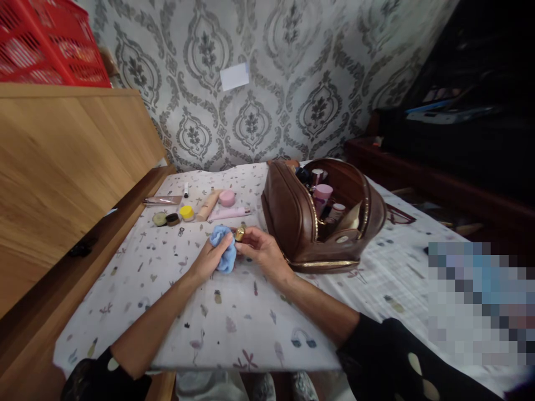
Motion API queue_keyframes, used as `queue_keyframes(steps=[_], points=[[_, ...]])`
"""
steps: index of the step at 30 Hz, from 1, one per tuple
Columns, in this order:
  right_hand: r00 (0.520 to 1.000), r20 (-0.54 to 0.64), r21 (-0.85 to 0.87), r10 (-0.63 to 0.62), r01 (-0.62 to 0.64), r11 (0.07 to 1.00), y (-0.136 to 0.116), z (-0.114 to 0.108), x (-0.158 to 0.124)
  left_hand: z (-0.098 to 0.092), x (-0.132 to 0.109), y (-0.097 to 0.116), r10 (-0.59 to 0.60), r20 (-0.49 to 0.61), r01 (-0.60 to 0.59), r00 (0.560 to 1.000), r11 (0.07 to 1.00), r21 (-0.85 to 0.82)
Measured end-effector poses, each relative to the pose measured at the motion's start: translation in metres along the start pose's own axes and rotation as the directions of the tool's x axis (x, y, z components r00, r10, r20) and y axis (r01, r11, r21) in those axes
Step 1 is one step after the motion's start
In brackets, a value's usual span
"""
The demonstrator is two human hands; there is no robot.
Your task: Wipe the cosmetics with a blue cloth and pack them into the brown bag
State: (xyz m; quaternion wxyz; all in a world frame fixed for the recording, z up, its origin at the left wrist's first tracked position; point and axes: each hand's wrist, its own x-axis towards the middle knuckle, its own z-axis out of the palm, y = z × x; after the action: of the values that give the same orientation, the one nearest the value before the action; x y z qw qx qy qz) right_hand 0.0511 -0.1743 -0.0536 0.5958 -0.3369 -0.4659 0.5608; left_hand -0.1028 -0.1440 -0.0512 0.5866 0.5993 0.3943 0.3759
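Bunched in my left hand point(209, 257) is a light blue cloth point(225, 257), gripped between thumb and fingers. My right hand point(264, 249) pinches a small item with a shiny gold cap point(239, 234), held right beside the cloth; the part below the cap is mostly hidden. Just right of my right hand stands a brown leather toiletry bag point(288, 217), unzipped and gaping. Inside it are a pink tube point(322, 196), a small white-capped bottle point(336, 213) and other cosmetics. Both hands are above the patterned tablecloth point(242, 312).
Behind my left hand lie a yellow-lidded jar point(186, 213), a dark-lidded jar point(173, 219), a beige tube point(208, 206), a pink jar point(227, 197) and a pink tube point(229, 213). A wooden cabinet point(79, 167) borders the left, a red basket point(54, 44) on top. Patterned wallpaper rises behind.
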Motion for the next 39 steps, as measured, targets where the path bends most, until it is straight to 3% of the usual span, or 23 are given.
queue_keyframes(steps=[4,10,16,18,23,25,28,35,39], points=[[1.0,0.0,-0.045,0.024,-0.024,0.999,-0.005,0.001,-0.001,0.001,0.0,0.001,-0.004,-0.005,0.004,1.0,1.0,-0.017],[0.995,-0.055,-0.242,-0.088,0.072,0.968,-0.009,-0.001,0.0,-0.005,0.005,-0.003,0.071,-0.171,-0.057,0.983,0.995,0.086],[0.985,-0.066,-0.32,-0.158,0.129,0.938,-0.008,-0.004,-0.001,-0.008,0.006,0.001,0.006,-0.233,-0.005,0.973,1.0,0.006],[0.98,-0.075,-0.299,-0.183,0.153,0.942,-0.009,-0.003,-0.001,-0.008,0.006,0.007,-0.061,-0.204,0.047,0.977,0.996,-0.073],[0.973,-0.038,-0.266,-0.23,0.212,0.94,-0.01,-0.003,-0.001,-0.01,0.005,0.014,-0.247,0.045,0.251,0.968,0.956,-0.155],[0.969,-0.023,-0.273,-0.246,0.23,0.934,-0.01,-0.003,-0.002,-0.009,0.005,0.014,-0.218,0.032,0.22,0.975,0.96,-0.172],[0.961,-0.004,-0.313,-0.278,0.263,0.913,-0.011,-0.002,-0.004,-0.006,0.005,0.014,-0.152,-0.087,0.13,0.985,0.968,-0.215],[0.916,0.068,-0.606,-0.396,0.353,0.713,-0.028,0.006,-0.019,-0.005,0.0,0.024,-0.093,-0.21,0.04,0.973,0.969,-0.244],[0.833,0.23,-0.646,-0.503,0.517,0.561,-0.066,0.005,-0.04,0.001,-0.006,0.032,-0.109,-0.137,0.06,0.985,0.944,-0.325]])
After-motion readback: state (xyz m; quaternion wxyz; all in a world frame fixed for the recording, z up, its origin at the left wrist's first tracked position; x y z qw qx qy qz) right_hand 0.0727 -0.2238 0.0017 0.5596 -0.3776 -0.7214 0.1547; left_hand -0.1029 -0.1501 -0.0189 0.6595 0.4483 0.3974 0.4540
